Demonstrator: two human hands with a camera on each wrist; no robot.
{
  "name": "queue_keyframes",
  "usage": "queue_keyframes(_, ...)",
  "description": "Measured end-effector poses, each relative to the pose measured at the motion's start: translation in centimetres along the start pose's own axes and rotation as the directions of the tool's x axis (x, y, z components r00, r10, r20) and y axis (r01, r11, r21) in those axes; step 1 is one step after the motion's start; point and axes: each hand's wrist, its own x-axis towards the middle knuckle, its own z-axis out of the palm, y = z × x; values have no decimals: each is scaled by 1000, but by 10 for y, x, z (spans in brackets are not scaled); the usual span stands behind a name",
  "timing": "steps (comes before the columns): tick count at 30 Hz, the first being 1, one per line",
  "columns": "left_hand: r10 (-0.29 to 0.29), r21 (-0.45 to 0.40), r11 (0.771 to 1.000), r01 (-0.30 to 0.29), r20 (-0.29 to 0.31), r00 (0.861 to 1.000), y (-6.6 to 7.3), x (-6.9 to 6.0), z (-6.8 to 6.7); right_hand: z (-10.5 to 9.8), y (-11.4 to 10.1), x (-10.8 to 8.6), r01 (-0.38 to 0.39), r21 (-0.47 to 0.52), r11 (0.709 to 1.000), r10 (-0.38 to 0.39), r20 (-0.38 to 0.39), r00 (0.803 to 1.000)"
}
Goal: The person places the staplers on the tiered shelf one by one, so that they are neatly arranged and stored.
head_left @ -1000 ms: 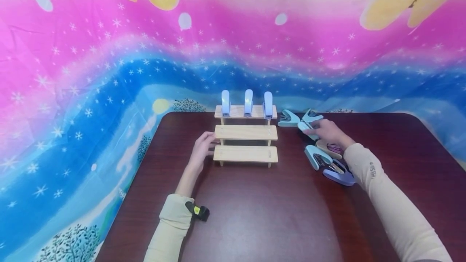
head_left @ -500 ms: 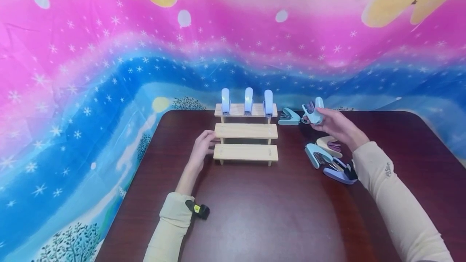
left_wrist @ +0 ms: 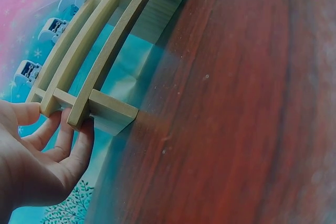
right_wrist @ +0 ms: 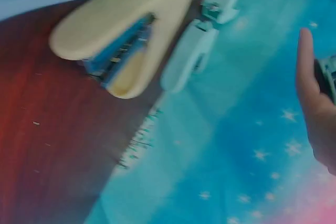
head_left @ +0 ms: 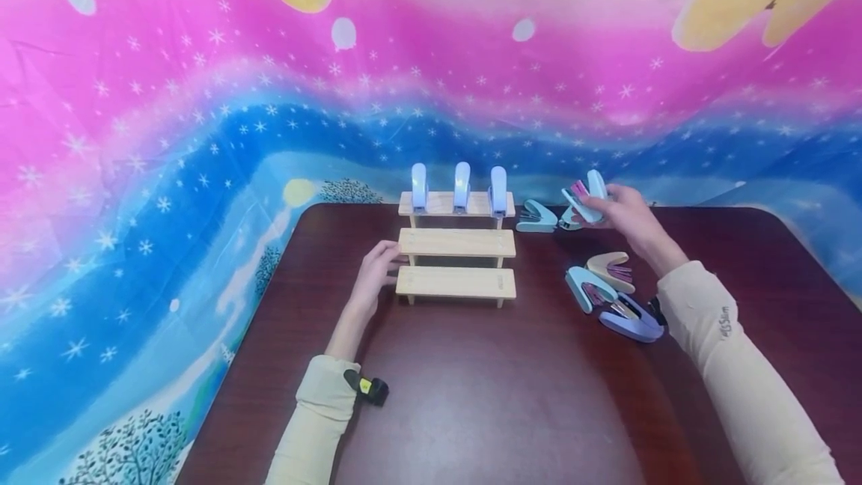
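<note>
A three-tier wooden stand (head_left: 458, 243) is on the dark table, with three lilac-blue staplers (head_left: 462, 189) upright along its top tier. My left hand (head_left: 372, 275) holds the stand's left end; in the left wrist view the thumb touches the middle shelf's end and bent fingers (left_wrist: 81, 153) reach to the bottom shelf. My right hand (head_left: 636, 219) grips a mint-green stapler (head_left: 596, 195) in the air, its jaws spread and pinkish inside. In the right wrist view that hand (right_wrist: 317, 114) is at the right edge, and most of the held stapler is cut off.
Mint staplers (head_left: 536, 217) lie right of the stand's top. Nearer, a cream stapler (head_left: 609, 269), another mint stapler (head_left: 590, 290) and a lilac stapler (head_left: 631, 318) lie close together by the right sleeve. A printed cloth (head_left: 431, 81) hangs behind the table (head_left: 471, 388).
My right hand has picked up a mint stapler from the table and raised it, turning it and shifting slightly right. The left hand stays at the stand.
</note>
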Motion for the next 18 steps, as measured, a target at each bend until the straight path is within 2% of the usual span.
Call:
queue_keyframes(4,2,9,1000,-2,0,1000,2,-1,0,-2,-21,-8,43,-214,976,-68,-112,991)
queue_keyframes(8,11,11,1000,-11,4,1000,3,-1,-1,-2,-42,-14,67,-329,942,-119,-141,983)
queue_keyframes(12,9,9,1000,-9,8,1000,3,-1,-1,2,-58,-16,76,-322,944,-130,-150,980)
queue_keyframes(18,-1,2,1000,1,8,1000,1,-1,-1,10,-72,-18,46,-271,961,-96,-175,980)
